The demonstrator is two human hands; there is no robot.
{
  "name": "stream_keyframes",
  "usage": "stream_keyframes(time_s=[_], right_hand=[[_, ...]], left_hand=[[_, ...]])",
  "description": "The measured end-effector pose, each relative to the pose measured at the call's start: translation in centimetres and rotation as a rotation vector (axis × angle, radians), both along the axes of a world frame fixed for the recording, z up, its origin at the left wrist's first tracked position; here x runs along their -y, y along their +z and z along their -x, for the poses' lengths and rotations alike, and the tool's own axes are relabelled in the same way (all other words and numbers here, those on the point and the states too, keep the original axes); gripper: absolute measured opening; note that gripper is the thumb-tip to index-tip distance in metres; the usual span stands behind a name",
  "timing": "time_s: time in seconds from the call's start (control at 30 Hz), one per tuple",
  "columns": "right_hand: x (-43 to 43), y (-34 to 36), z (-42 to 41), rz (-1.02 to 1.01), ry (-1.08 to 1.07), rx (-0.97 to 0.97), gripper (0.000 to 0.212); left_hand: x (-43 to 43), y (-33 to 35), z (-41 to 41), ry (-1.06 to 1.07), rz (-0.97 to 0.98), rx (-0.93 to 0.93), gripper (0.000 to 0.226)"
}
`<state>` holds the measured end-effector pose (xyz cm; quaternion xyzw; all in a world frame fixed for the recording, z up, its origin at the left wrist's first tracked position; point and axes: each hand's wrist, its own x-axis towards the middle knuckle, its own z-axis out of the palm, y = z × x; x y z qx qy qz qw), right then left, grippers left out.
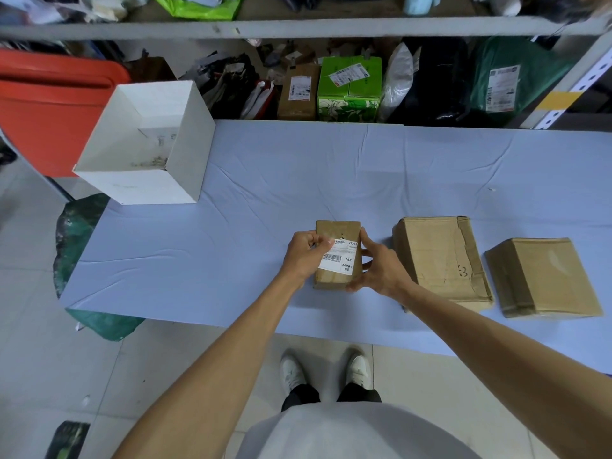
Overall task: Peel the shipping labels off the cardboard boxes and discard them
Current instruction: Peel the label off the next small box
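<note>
I stand at a low tabletop (298, 167) covered with a pale blue cloth, creased in places, in a storeroom with a tiled floor. Behind it runs a metal shelf (298, 28), and under that shelf sit parcels: a green printed carton (347, 91), a brown parcel (298, 94) just beside it, and dark and green bags farther right. A red bin (49, 104) stands off the far left corner.

On the far left corner of the tabletop sits an open white box (145, 183), its mouth facing up. Near the front edge three cardboard boxes lie in a row. The small box (337, 231) is on the left, between my hands. It carries a white shipping label (342, 263) with a barcode and the letters MX and MXRC 03.

My left hand (303, 256) is curled at the label's upper left corner, thumb and fingertips pinching that corner. The rest of the label looks flat on the box top; I cannot tell how far the corner has lifted.

My right hand (377, 270) grips the small box from its right side, fingers along the far right edge and thumb at the near corner.

To the right, a little apart, lies the middle box (440, 256), larger and wrinkled, with tape along its right side. Beyond it lies the right box (543, 276), its top plain brown. Neither shows a label on top.

A green bag (79, 233) bulges out beside the tabletop's left edge, and my white shoes (291, 369) show on the tiles below.
</note>
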<state>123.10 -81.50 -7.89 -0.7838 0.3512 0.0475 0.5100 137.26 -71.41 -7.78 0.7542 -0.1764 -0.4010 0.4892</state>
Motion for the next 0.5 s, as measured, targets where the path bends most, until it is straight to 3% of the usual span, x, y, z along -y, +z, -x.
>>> stream_keyframes(time_s=[0.5], right_hand=[[-0.33, 0.49, -0.36, 0.001, -0.014, -0.019, 0.12]], left_hand=[[-0.19, 0.44, -0.24, -0.003, -0.006, -0.024, 0.02]])
